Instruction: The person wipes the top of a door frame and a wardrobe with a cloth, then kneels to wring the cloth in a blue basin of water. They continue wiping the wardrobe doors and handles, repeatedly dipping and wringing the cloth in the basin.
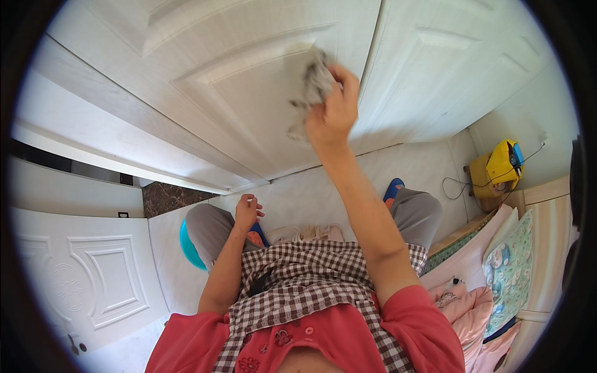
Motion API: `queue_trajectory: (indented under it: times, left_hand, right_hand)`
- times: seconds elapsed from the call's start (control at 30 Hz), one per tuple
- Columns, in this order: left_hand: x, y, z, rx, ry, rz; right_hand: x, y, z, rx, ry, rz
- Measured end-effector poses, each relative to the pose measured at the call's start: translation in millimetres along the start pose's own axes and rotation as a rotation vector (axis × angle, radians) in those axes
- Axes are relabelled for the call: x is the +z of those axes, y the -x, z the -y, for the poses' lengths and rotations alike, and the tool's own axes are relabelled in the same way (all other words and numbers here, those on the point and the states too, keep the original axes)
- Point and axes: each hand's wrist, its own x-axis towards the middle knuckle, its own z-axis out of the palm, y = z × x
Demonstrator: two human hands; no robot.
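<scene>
My right hand is closed on a crumpled grey-white cloth, which lies against the panel of a white cabinet door. Cloth and fingertips are somewhat blurred. Near my left knee, my left hand hangs with its fingers loosely bent and nothing visible in it. Below it a blue and orange slipper shows in part. A checked apron covers my lap.
A teal basin stands partly hidden behind my left knee. At left is an open white door. To the right are a yellow bag on a small stool, a loose cable and a bed with pink bedding.
</scene>
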Motion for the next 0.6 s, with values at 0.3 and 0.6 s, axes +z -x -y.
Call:
queue_trajectory:
  times: [0.3,0.6]
  left_hand:
    - [2,-18,-4,0.017,0.045,-0.035]
    - [-18,-30,22,-0.026,0.026,-0.030]
  right_hand:
    - [-44,111,-60,0.205,0.220,0.253]
    - [-81,-277,9,-0.245,0.082,-0.475]
